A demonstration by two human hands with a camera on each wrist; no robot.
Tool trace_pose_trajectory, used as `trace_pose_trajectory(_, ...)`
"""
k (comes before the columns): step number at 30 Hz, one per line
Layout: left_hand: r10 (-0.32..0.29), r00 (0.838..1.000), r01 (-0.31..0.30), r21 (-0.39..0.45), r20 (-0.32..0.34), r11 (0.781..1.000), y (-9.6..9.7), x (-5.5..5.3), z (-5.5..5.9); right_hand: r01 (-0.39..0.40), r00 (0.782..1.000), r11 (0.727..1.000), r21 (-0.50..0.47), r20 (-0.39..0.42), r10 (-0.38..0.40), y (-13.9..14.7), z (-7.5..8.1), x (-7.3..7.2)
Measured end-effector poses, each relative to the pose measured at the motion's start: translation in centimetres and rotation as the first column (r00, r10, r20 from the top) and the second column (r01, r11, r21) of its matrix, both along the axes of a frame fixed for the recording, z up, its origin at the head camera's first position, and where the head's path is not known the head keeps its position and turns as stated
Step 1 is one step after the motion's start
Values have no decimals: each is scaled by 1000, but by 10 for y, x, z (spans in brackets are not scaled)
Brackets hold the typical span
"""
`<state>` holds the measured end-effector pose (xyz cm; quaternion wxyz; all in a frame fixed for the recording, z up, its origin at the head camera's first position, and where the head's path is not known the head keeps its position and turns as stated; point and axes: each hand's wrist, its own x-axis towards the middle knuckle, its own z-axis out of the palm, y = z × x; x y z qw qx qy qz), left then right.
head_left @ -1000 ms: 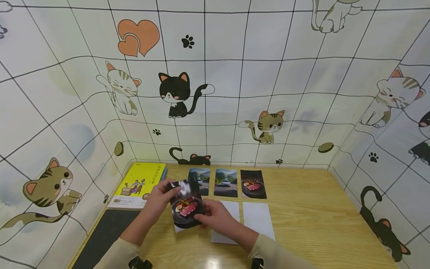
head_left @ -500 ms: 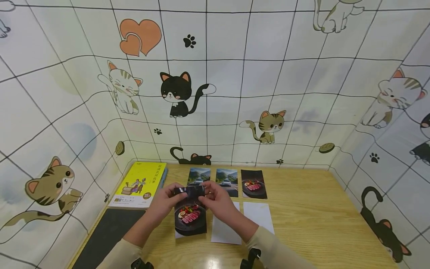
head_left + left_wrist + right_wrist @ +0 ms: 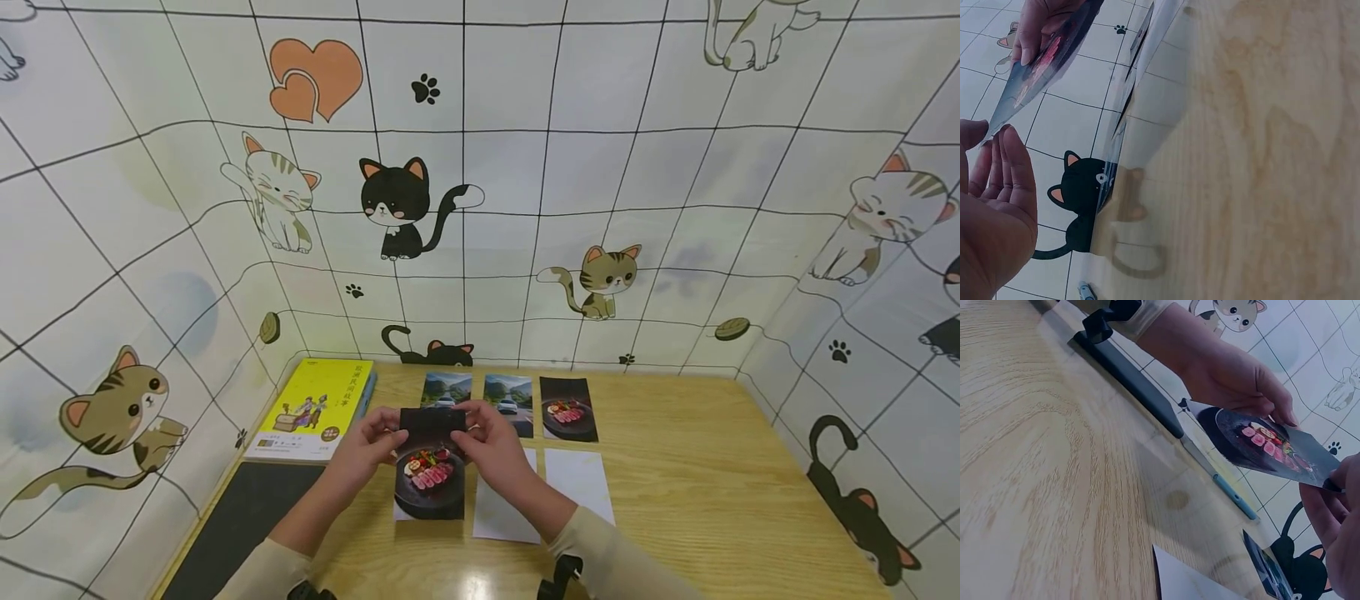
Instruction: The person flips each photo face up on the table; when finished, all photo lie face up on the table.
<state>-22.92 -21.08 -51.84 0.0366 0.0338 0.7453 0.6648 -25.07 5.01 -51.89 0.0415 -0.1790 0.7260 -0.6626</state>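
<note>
In the head view, my left hand (image 3: 369,448) and right hand (image 3: 489,446) hold a photo print (image 3: 429,492) of sliced meat on a dark plate. Each pinches one upper corner between thumb and fingers. From the right wrist, the print (image 3: 1266,444) appears raised above the table, picture side up. A matching meat photo (image 3: 570,410) lies at the back, beside a car photo (image 3: 510,398). Another car photo (image 3: 447,388) is partly covered by the held print. Two white cards, one under my right wrist (image 3: 501,510) and one farther right (image 3: 579,482), lie in front of that row.
A yellow book (image 3: 315,408) lies at the back left, with a blue edge showing on its right. In front of it is a dark grey mat (image 3: 251,517). Cat-patterned cloth walls (image 3: 495,208) enclose the wooden table (image 3: 697,483) at the back and sides.
My right hand has gone from the print's lower right edge to its upper right corner. The print has turned from tilted to upright in view, and a bend near its top has eased.
</note>
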Motion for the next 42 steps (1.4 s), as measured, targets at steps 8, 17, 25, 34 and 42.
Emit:
trace_pose_trajectory(8,40,999,-40,5,-30,999,-1,5,-7,46,999,998,-39,18,-45,1,-7,-3)
trace_pose_trajectory(17,141,990,-141,-9,-1,990,2,7,-13,27,997,999,-27,76,-25,5,-14,4)
trace_pose_trajectory(25,178,983,-176,-67,34,982,5,6,-24,-35,995,997,72,101,27,10,-26,15)
trace_pose_trajectory(34,181,982,-170,-153,60,973,10,8,-33,-20,991,994,106,137,5,11,-30,17)
trace_pose_trajectory(42,172,979,-151,-178,109,972,13,11,-36,-51,993,975,215,116,26,14,-35,14)
